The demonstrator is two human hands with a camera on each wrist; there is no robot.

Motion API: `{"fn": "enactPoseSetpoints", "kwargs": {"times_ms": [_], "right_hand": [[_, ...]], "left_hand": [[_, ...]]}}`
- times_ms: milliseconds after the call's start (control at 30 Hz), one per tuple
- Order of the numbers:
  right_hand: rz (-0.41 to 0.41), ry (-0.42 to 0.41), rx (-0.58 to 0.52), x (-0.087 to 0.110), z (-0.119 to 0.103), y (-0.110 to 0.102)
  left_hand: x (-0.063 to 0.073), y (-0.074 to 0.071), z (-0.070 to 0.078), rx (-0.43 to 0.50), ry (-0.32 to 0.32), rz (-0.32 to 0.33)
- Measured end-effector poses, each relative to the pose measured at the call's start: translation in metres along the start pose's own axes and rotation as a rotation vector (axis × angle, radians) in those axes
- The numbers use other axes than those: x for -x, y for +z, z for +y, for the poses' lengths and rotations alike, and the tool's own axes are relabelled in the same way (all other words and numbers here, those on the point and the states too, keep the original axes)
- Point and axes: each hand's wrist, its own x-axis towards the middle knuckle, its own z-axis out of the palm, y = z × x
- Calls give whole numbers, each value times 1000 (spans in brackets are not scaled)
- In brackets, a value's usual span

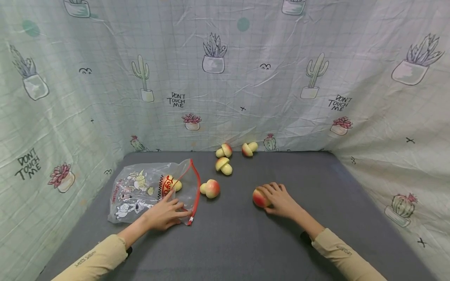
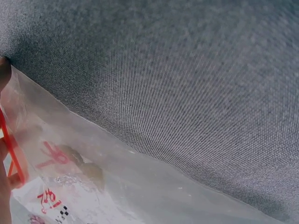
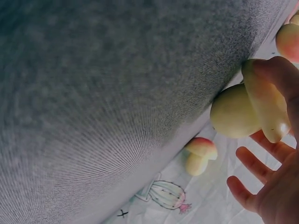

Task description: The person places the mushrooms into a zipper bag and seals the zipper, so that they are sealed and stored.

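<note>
My left hand (image 1: 163,214) lies at the mouth of a clear zip bag (image 1: 135,169) with a red zip edge, holding its near edge between thumb and fingers. Inside the bag, behind red lettering, sits a yellow toy mushroom (image 1: 177,185). Just outside the mouth lies another toy mushroom (image 1: 212,189), its red-yellow cap toward the right. On the right side of the table, my right hand (image 1: 281,201) grips a toy mushroom (image 1: 261,198). The right wrist view shows the thumb across that mushroom's cap (image 3: 264,105), with its pale rounded stem facing the camera.
Near the back edge of the grey table (image 1: 232,242) lie more toy mushrooms: one (image 1: 224,166) in front, one (image 1: 224,150) behind it, and another (image 1: 249,149) to the right. A cactus-print cloth (image 1: 242,89) hangs around the back and sides.
</note>
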Motion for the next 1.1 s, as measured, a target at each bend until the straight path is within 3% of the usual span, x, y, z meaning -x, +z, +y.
{"fn": "enactPoseSetpoints", "kwargs": {"times_ms": [467, 1100], "right_hand": [[-10, 38, -81, -5, -8, -1], [58, -42, -140, -16, -26, 0]], "left_hand": [[1, -3, 3, -99, 11, -13], [3, -2, 9, -163, -4, -9]]}}
